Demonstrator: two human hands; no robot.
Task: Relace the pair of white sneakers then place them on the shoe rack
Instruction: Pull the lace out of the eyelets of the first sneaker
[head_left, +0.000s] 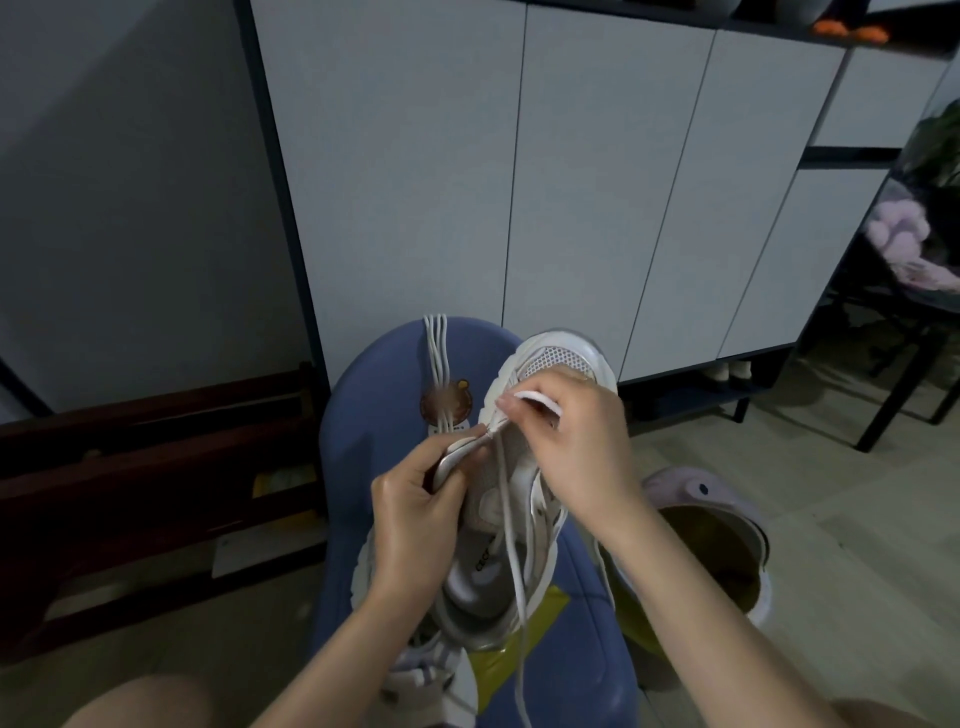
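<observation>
Two hands at work over one white mesh-toed sneaker (524, 467), which lies toe-away on a blue padded seat (374, 395) in front of me. Container noted first: a lilac round bin with a dark yellowish interior (711, 556) stands on the floor just right of the seat; I cannot tell what is in it. A yellow-green plastic bag (535, 623) lies on the seat under the sneaker's heel.

Grip, left hand (415, 514): fingers curled round the sneaker's left side flap, thumb on top, clenched on the upper near the eyelets. Grip, right hand (571, 436): fingertips pinch a flat white shoelace (511, 540) at the eyelet row, a loop of it arching over the knuckles; the lace's loose length trails down across the tongue and off the seat edge toward me.

A second white sneaker (431, 680) sits lower on the seat, partly hidden by my left forearm. A spare bundle of white laces (439, 358) lies straight along the seat beyond the hands. Grey cabinet doors (571, 182) stand behind.
</observation>
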